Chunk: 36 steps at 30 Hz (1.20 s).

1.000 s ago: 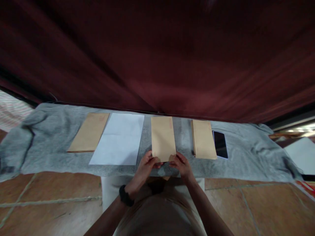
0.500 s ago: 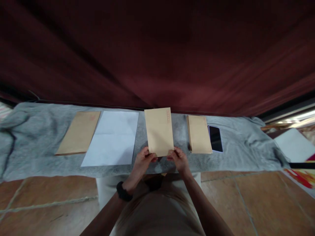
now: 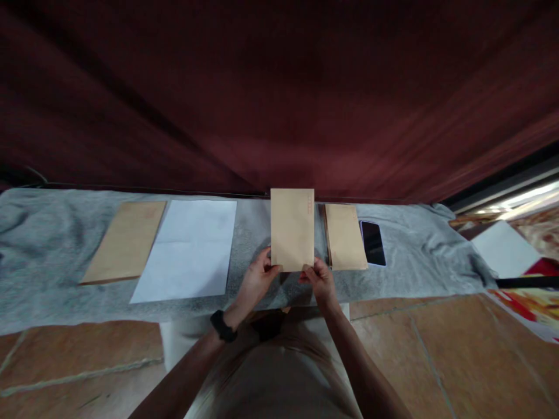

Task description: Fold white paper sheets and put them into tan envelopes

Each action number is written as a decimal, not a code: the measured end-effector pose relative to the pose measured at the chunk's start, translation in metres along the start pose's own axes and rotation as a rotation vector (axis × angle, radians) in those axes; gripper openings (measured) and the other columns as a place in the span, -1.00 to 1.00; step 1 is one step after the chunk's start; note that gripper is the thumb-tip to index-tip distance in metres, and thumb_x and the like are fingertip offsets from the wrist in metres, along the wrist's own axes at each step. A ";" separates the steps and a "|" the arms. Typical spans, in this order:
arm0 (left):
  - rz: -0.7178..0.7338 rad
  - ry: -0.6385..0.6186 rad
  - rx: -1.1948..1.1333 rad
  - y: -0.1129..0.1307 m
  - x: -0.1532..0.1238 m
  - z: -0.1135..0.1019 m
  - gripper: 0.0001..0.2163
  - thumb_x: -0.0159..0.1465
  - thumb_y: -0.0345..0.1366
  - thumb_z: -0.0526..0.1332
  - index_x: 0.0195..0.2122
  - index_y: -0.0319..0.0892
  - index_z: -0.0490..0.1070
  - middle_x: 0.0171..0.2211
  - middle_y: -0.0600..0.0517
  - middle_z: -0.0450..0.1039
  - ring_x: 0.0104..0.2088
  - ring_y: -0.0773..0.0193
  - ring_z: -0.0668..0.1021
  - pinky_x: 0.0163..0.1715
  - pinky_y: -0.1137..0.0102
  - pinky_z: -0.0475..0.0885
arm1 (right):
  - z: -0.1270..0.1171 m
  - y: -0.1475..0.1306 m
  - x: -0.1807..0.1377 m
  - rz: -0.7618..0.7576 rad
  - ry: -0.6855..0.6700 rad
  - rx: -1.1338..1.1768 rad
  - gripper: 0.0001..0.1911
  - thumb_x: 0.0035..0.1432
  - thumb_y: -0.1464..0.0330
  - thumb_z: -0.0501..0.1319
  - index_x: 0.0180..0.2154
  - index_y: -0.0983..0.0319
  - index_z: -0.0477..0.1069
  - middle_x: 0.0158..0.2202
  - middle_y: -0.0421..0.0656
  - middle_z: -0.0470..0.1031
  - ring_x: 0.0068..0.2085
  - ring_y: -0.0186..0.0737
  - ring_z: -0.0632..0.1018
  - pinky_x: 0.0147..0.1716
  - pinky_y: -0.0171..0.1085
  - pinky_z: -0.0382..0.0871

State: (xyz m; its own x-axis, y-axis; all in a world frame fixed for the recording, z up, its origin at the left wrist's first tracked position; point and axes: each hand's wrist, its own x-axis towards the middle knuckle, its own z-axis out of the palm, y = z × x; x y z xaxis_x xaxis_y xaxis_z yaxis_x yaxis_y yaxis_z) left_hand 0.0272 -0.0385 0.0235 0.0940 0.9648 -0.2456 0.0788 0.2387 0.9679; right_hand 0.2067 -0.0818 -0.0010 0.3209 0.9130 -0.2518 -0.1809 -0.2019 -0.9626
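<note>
Between my two hands is a tan paper envelope (image 3: 292, 228), raised above the cloth, with small red print near its upper right corner. My left hand (image 3: 261, 273) pinches its lower left corner, thumb on the front. At the lower right edge my right hand (image 3: 320, 279) grips it the same way. Just right of it lies a stack of similar envelopes (image 3: 348, 237). To the left are a large white sheet of paper (image 3: 187, 250) with a crease across it and, beyond that, a larger tan envelope pile (image 3: 124, 240).
A dark-screened phone (image 3: 373, 243) lies right of the envelope stack. Grey cloth (image 3: 419, 250) covers the narrow surface, and a dark red curtain (image 3: 279, 116) hangs behind it. A white flat object (image 3: 505, 249) and a colourful printed sheet (image 3: 530, 308) are at the far right.
The held envelope has moved slightly right, closer to the stack, and now stands straighter instead of tilted. Both hands still hold its lower corners. The view has shifted a little.
</note>
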 end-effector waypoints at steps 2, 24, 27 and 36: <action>0.058 0.031 0.117 0.003 0.003 0.004 -0.41 0.07 -0.36 0.40 0.18 -0.09 0.44 -0.42 0.10 0.56 -0.39 0.20 0.56 -0.28 0.40 0.42 | -0.004 0.000 0.002 -0.012 0.024 0.001 -0.58 -0.04 0.02 0.40 -0.27 0.17 0.45 -0.50 -0.28 0.47 -0.50 -0.28 0.51 -0.51 -0.27 0.55; 0.655 -0.435 1.001 0.043 0.002 0.058 -0.41 0.36 -0.56 0.01 0.39 -0.02 0.13 0.21 -0.12 0.37 0.12 0.09 0.51 0.13 0.23 0.37 | -0.077 -0.020 0.016 -0.104 0.184 0.001 -0.63 0.04 0.13 0.42 -0.19 0.16 0.42 -0.44 -0.33 0.48 -0.49 -0.40 0.49 -0.45 -0.37 0.51; 0.755 -0.450 1.132 0.048 0.003 0.069 -0.47 0.39 -0.54 -0.01 0.38 -0.10 0.09 0.23 -0.13 0.35 0.12 0.09 0.52 0.08 0.22 0.44 | -0.092 -0.022 0.019 -0.085 0.182 -0.006 -0.62 0.03 0.12 0.42 -0.19 0.16 0.42 -0.46 -0.33 0.48 -0.49 -0.39 0.49 -0.47 -0.39 0.49; 0.664 -0.452 0.783 0.027 0.006 0.093 -0.49 0.43 -0.41 0.07 0.39 -0.12 0.08 0.30 -0.13 0.33 0.24 0.17 0.46 0.18 0.29 0.41 | -0.114 -0.026 0.021 -0.074 0.184 -0.044 -0.60 0.02 0.09 0.42 -0.18 0.17 0.47 -0.44 -0.31 0.45 -0.47 -0.36 0.48 -0.45 -0.34 0.48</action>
State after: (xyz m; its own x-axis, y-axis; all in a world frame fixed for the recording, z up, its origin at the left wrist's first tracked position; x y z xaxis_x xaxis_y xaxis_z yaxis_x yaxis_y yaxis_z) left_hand 0.1222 -0.0364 0.0436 0.6882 0.7086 0.1557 0.4670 -0.5969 0.6524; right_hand 0.3245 -0.0974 0.0076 0.4974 0.8462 -0.1909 -0.1116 -0.1558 -0.9815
